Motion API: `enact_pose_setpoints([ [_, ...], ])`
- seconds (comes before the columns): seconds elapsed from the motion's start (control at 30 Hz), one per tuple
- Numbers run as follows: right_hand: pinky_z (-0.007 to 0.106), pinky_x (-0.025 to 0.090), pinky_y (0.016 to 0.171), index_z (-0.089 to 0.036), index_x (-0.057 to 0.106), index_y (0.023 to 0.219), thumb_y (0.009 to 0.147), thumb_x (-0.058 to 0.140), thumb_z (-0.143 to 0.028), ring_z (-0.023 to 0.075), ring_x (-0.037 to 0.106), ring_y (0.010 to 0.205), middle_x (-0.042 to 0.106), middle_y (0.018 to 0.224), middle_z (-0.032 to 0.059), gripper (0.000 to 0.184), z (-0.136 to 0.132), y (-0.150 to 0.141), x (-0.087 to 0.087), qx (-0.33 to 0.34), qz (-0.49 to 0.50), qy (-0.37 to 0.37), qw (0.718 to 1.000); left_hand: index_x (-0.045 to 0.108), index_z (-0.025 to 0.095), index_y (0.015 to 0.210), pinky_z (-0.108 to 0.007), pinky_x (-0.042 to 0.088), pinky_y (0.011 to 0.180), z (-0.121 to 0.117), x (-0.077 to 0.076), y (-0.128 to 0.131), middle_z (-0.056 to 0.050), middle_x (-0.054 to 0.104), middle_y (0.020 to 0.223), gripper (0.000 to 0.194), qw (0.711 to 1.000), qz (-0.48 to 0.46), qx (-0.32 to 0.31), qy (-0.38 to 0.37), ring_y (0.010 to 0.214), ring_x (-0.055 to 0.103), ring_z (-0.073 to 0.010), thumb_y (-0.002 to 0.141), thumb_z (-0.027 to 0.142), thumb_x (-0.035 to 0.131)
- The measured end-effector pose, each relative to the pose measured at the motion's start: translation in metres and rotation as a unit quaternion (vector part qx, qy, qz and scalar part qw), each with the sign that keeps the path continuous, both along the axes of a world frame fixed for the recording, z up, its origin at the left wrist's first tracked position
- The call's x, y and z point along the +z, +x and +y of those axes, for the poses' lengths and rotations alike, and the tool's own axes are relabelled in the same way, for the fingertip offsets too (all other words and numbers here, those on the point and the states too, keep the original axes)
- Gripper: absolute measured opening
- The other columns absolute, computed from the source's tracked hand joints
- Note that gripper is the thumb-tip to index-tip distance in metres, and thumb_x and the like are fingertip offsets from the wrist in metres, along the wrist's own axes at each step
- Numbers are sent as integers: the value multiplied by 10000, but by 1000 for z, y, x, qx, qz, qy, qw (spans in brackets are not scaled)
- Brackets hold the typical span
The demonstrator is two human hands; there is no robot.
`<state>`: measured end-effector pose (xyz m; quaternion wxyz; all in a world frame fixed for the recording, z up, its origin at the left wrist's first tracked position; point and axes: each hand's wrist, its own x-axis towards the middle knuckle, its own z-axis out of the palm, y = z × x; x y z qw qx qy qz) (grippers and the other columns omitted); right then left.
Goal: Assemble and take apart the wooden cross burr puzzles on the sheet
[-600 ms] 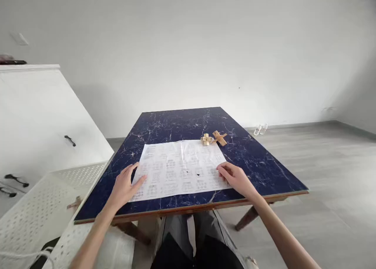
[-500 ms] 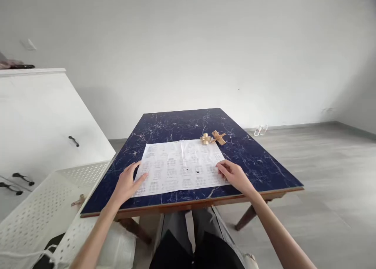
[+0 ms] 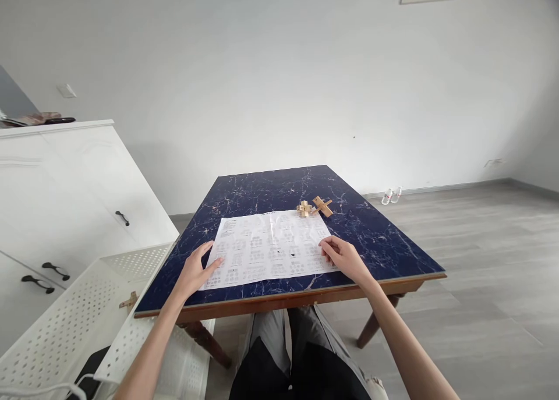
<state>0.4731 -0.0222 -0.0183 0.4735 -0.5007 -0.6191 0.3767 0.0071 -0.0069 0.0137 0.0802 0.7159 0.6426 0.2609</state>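
the left hand (image 3: 195, 271), its grip wide, had its thumb on the left part of a printed sheet (image 3: 255, 251) lying on the blue desk (image 3: 375, 237). 2 wooden pieces (image 3: 304, 208) sat by the sheet's far right corner. the right hand (image 3: 345, 258) curled over the sheet's right edge; whether its grip pinched anything, i couldn't tell. 2 bottles (image 3: 386, 197) stood on the floor (image 3: 471, 243).

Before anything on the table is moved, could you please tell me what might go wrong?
If the sheet is pulled, the wooden cluster at its far right corner could be dragged or tipped. The left hand and right hand are at opposite side edges, so pulling apart might tear the sheet, especially if its dark spots are holes, which I cannot tell.
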Motion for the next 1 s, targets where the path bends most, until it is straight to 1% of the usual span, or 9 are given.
enact_pose_setpoints([
  [0.2,299,488,595,-228,666,915,928,583,-806,183,612,616,707,754,39,584,1,1,-1,-2,-9,-3,1000,587,198,1478,-508,468,1224,1,1,0,-154,661,1529,727,1000,-12,-10,-8,1430,618,-367,910,650,640],
  [0.4,303,485,585,-228,669,906,918,582,-821,186,605,609,709,749,47,599,-3,0,5,-2,-20,-5,1000,635,232,1455,-508,470,1222,-2,3,1,-122,668,1528,702,1000,-16,-14,-18,1430,617,-372,907,671,644],
  [0.53,299,494,587,-227,666,889,914,594,-818,181,603,610,708,749,47,596,-6,0,7,-5,-21,-4,1000,595,198,1505,-534,460,1230,-3,2,1,-158,592,1601,776,1000,-20,3,-13,1474,566,-405,889,665,665],
  [0.6,300,499,588,-226,665,885,907,600,-821,180,603,609,708,748,47,599,-6,-1,8,-8,-20,-3,1000,594,181,1505,-544,448,1240,-3,1,1,-171,581,1608,792,1000,-22,8,-11,1480,558,-414,880,661,672],
  [0.73,299,504,589,-224,671,905,901,601,-827,183,612,617,712,756,49,607,-6,-1,8,-11,-19,-3,1000,628,199,1464,-519,457,1239,-1,0,2,-153,618,1576,749,999,-31,1,-10,1451,595,-391,872,656,676],
  [0.87,301,506,594,-223,664,883,887,603,-842,179,603,609,706,746,47,622,-5,-1,6,-11,-18,-1,1000,632,205,1459,-482,471,1230,-1,0,3,-139,648,1548,730,999,-40,-11,-12,1442,610,-360,876,643,671],
  [1.0,305,506,592,-220,673,903,889,601,-845,185,605,620,711,759,57,629,-5,1,3,-11,-19,-1,1000,629,195,1464,-487,461,1234,-2,-1,2,-146,635,1560,754,999,-48,-15,-15,1451,601,-360,872,661,664],
])
